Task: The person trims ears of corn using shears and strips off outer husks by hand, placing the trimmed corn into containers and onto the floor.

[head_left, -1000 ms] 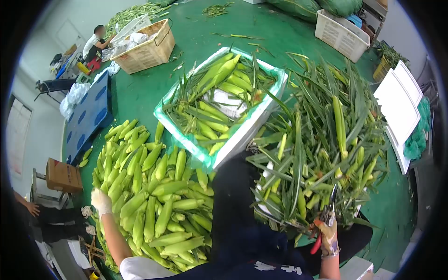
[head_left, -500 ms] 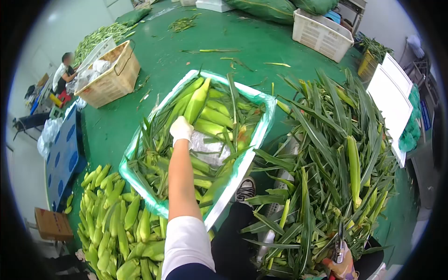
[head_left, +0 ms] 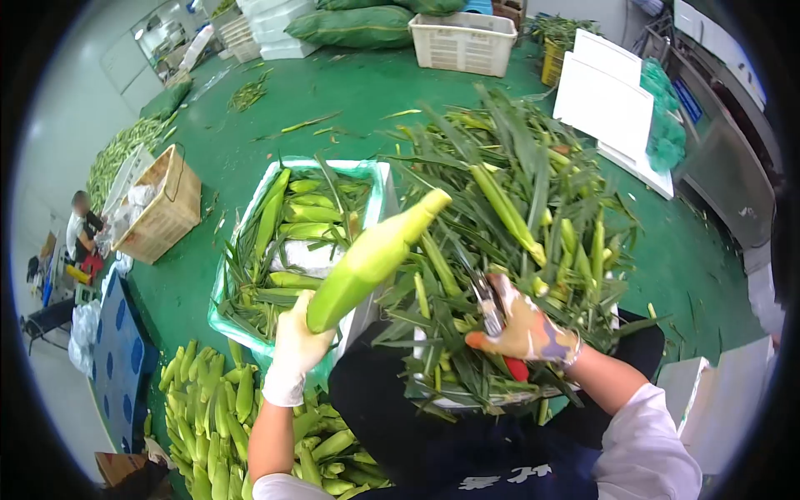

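My left hand (head_left: 297, 346), in a white glove, is closed around the tip end of a green, husked ear of corn (head_left: 362, 267). The ear is raised, its pale stalk end tilted up to the right. My right hand (head_left: 533, 327), in a stained glove, grips red-handled pruning shears (head_left: 487, 307) over a heap of corn leaves (head_left: 529, 162); the blades point up and left, apart from the ear. Behind my left hand stands a white foam box (head_left: 384, 187) with a green liner, holding several ears, leaves and a clear wrapped pack (head_left: 304, 257).
A large pile of corn ears (head_left: 218, 421) lies at lower left. Beyond are a blue-spotted board (head_left: 125, 354), a beige crate (head_left: 167, 212) and a seated person (head_left: 83, 229). White foam lids (head_left: 604, 104) and a white crate (head_left: 462, 46) stand at the back right.
My left hand has come up out of the foam box with an ear of corn. My right hand with the shears has moved up and left. The view has turned right.
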The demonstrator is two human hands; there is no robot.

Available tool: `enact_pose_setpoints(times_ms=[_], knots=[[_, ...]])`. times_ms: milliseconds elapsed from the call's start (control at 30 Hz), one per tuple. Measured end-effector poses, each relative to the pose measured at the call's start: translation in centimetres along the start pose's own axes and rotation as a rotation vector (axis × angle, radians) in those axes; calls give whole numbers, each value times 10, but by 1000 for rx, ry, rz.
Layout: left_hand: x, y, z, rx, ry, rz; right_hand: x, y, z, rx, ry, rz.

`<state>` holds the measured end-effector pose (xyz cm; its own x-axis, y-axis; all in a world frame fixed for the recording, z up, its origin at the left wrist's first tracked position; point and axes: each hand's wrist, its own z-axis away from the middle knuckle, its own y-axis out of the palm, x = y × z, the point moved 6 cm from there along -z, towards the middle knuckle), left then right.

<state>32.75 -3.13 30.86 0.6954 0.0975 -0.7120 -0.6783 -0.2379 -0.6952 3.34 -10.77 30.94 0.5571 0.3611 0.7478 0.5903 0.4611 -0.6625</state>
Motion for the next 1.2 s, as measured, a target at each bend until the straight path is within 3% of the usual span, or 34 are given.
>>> enact_pose_setpoints(times_ms=[67,133,200,233,267,333,400,467,500,533,600,633,667,733,800,833,867,933,967,1067,1200], knots=[[-21,4,21,92,73,-128,6,-15,7,-44,-78,14],[-46,17,39,199,46,-66,14,-29,20,61,-43,13],[-52,14,42,160,42,-111,10,-46,37,90,-16,134],[-55,14,40,173,102,-137,2,-48,49,66,35,102],[-58,14,37,157,121,-149,-22,-42,58,83,67,-190],[-73,0,25,95,241,-369,-59,-49,82,37,191,-361],[-97,0,13,70,486,-590,-56,-76,95,-107,231,0],[-146,20,-2,210,694,-745,-38,-77,90,-257,-18,-12],[-168,34,-13,270,772,-746,-25,-74,82,-50,98,57],[-188,49,-17,331,850,-747,-22,-64,74,-30,52,26],[-239,56,-15,-36,993,-748,-22,-51,70,-200,-28,29],[-247,54,-14,-292,977,-625,-24,-51,75,-211,101,-154],[-255,45,1,-488,911,-470,-28,-43,77,-351,-42,-425],[-237,61,14,-482,608,-258,-47,-13,79,-382,131,-963],[-200,116,14,55,-9,137,-66,18,77,-445,187,-892],[-176,151,13,122,-31,463,-56,24,83,-400,198,-813],[-175,157,15,105,-13,395,-41,22,87,-373,105,-749],[-155,162,14,238,-60,517,-49,26,93,-79,56,-730],[-156,149,19,195,-30,396,-58,30,99,20,71,-916],[-151,127,24,192,94,-5,-82,3,106,161,62,-402],[-170,132,39,503,120,-161,-69,-17,96,243,-57,-711]])
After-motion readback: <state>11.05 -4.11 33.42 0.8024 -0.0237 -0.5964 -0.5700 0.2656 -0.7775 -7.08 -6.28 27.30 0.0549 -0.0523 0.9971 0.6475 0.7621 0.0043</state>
